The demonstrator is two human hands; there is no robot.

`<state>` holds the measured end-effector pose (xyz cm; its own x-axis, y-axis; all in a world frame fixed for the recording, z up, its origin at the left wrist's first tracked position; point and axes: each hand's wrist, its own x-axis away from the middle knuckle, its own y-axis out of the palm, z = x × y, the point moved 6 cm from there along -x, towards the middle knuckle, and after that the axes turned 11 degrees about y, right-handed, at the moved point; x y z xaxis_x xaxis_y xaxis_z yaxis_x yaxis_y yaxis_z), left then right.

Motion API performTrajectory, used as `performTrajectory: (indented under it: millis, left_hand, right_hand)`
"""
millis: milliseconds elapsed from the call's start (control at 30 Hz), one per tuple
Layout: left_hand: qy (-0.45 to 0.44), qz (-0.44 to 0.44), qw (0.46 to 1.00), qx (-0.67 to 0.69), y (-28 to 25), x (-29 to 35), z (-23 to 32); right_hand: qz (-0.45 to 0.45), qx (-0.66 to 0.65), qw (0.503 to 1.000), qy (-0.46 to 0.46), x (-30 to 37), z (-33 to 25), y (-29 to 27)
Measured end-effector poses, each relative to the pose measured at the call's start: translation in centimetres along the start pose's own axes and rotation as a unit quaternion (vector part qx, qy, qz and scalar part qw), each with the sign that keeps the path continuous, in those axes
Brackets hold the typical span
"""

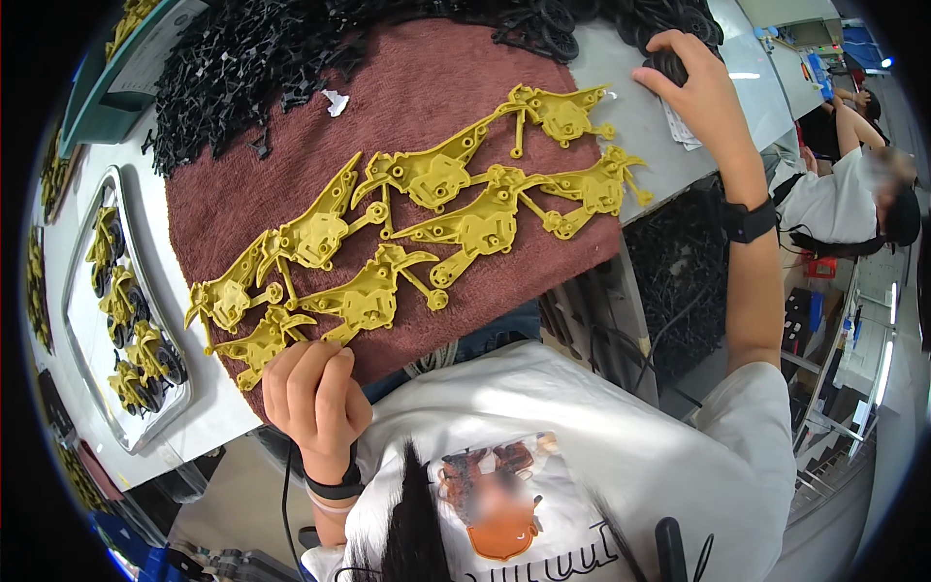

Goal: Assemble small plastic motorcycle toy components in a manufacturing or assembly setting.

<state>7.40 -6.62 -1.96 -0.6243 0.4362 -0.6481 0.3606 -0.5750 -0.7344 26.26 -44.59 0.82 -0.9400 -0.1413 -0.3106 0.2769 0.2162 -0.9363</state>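
Note:
Two slanting rows of yellow plastic motorcycle-like body shells (427,179) lie on a brown towel (417,73). My left hand (315,396) is closed at the towel's near left edge, its curled fingertips against the nearest yellow shells; what they hold, if anything, is hidden. At the far right, my right hand (700,92) grips a black wheel (667,66) between thumb and fingers, beside a heap of black wheels (693,24).
Small black frame parts (228,82) are piled at the back left. A clear tray (121,441) on the left holds several yellow-and-black assemblies (145,349). A white scrap (336,103) lies on the towel. Another person (844,199) sits at the right.

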Motion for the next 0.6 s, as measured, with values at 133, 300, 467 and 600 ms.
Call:
performTrajectory:
  millis: [133,300,467,600]
  left_hand:
    - [0.005,0.006,1.000,-0.016,0.0,0.4,-0.1]
    - [0.000,0.002,1.000,-0.014,0.1,0.4,-0.2]
    - [0.002,0.003,1.000,-0.013,0.1,0.4,-0.2]
    - [0.005,0.000,1.000,-0.010,0.0,0.2,0.1]
  right_hand:
    - [-0.041,-0.036,0.998,0.030,-0.1,0.5,0.0]
    - [-0.041,-0.079,0.993,0.077,0.9,-1.3,-1.8]
    - [-0.118,-0.093,0.988,-0.033,2.7,-3.9,-0.6]
    - [-0.127,-0.102,0.986,-0.022,3.4,-3.7,-0.8]
